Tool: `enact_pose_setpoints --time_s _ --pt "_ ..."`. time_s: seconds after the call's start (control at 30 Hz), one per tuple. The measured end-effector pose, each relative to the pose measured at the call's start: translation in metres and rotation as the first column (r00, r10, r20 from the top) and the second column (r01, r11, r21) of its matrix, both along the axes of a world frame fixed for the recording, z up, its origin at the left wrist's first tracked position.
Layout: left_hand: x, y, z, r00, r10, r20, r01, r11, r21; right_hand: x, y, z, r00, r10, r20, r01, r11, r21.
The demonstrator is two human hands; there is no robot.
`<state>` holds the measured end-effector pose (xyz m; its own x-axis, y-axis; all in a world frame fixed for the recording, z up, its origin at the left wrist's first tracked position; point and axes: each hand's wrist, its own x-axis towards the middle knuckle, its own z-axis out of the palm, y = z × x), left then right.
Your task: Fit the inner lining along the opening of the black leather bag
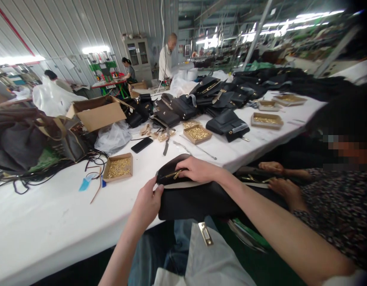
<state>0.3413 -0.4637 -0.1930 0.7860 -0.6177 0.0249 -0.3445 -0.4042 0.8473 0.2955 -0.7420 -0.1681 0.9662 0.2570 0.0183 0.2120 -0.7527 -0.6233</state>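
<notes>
Right hand sitting at the zip pull, left hand gripping the black bag

The bag is lying between both hands, over the near edge of the white table, its long axis running roughly from 9 to 3 o'clock. The left hand is grasping its 9 o'clock end, thumb on the near side. The right hand is bridging over from 4 o'clock, fingers curling into the opening, so it is the nearer one to the zip pull; whether it is pinching that pull is not clear. The flap is hanging toward 6 o'clock, its metal clasp lying over the lap.

Counting from the bag, a tray of gold pieces is sitting at 10 o'clock, a phone near 11. The table is giving widest room toward 9; at 3, a co-worker's hands are narrowing it.
</notes>
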Motion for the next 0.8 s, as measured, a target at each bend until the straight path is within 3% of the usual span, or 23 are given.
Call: enact_pose_setpoints --time_s 0.13,0.27,0.4,0.5,0.63,0.8 --pt "0.001 0.001 -0.018 0.999 0.036 0.010 -0.036 0.999 -0.023 0.016 -0.022 -0.001 0.993 0.051 -0.109 -0.047 0.998 0.039" --pt "0.004 -0.007 -0.036 0.994 0.109 -0.023 -0.111 0.989 -0.094 0.039 -0.031 0.009 0.962 0.118 -0.244 -0.107 0.993 0.058" --pt "0.003 -0.020 -0.038 0.988 0.081 -0.133 -0.101 0.983 -0.154 0.067 -0.035 0.022 0.889 0.251 -0.382 -0.264 0.964 0.019" --pt "-0.001 -0.028 -0.036 0.972 0.066 -0.227 -0.098 0.986 -0.136 0.085 -0.037 0.019 0.853 0.257 -0.454 -0.290 0.957 -0.004" --pt "-0.005 -0.035 -0.045 0.967 0.122 -0.224 -0.160 0.974 -0.161 0.096 -0.033 0.012 0.875 0.183 -0.449 -0.287 0.942 -0.175" --pt "-0.010 -0.046 -0.066 0.967 0.123 -0.222 -0.160 0.975 -0.156 0.093 -0.018 0.027 0.866 0.070 -0.496 -0.311 0.851 -0.423"
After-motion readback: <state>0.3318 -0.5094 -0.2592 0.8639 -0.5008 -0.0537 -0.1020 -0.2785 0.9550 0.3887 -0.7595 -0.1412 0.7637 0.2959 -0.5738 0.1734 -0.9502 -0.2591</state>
